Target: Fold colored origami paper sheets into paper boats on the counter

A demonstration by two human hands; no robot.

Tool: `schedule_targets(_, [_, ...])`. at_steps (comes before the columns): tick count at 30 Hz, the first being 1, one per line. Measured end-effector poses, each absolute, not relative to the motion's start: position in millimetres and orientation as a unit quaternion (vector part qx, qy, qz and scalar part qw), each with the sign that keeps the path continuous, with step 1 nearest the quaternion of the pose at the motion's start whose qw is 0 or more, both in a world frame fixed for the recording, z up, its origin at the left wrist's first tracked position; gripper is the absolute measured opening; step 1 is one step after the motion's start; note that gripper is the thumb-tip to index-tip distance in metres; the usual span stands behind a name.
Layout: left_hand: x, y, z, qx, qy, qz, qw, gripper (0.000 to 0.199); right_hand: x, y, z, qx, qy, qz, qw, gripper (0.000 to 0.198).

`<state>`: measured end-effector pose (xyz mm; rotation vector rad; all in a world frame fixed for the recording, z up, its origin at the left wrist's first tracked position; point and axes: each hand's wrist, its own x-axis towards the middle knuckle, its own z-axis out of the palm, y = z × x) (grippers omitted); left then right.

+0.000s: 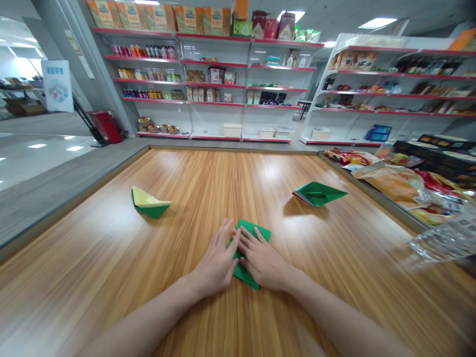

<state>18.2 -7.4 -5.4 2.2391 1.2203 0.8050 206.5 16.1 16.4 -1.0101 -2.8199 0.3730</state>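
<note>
One green paper (243, 274) lies mid-clock on the wood table (193, 171). L hand (218, 255), fingers slightly apart, touches its 9 o'clock side; R hand (261, 257), fingers spread, lies on top. Paper boats: yellow-green one (150, 210) at 10, green one (320, 193) at 2. Clear plastic pack (446, 243) at 3, contents unclear. Snack packs (394, 184) approx. 2. Shelves (211, 119) at 12 w/ bottles (161, 52), cartons (134, 16) up top, white bins (232, 130) btm.
</note>
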Motion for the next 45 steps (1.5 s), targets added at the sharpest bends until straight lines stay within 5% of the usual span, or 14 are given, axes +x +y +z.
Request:
schedule_targets(6, [14.3,-9.6,-3.0,0.891,0.443,0.076,0.063,0.062,213.8,21.8,12.9,-0.360,-0.928,0.088,0.048,0.056])
schedule_targets(13, [13.2,-11.6,2.6,0.888,0.447,0.083,0.064,0.059,223.8,39.2,-2.5,-0.589,-0.804,0.013,0.080,0.057])
schedule_targets(21, [9.8,-12.3,14.4,0.897,0.410,0.126,0.106,0.047,224.3,40.4,-7.9,-0.572,-0.811,0.020,0.123,0.049])
schedule_targets(34, [7.9,-11.8,9.9,0.892,0.410,0.146,0.121,0.051,227.1,44.6,-3.3,-0.567,-0.710,0.173,0.380,0.036])
schedule_targets(40, [8.5,-9.7,16.1,0.895,0.402,0.157,0.112,0.056,222.9,36.3,-2.6,-0.539,-0.688,0.283,0.395,0.065])
schedule_targets(45, [5.7,-7.8,17.6,0.896,0.393,0.163,0.129,0.072,222.2,35.5,-7.9,-0.517,-0.748,0.248,0.333,0.072])
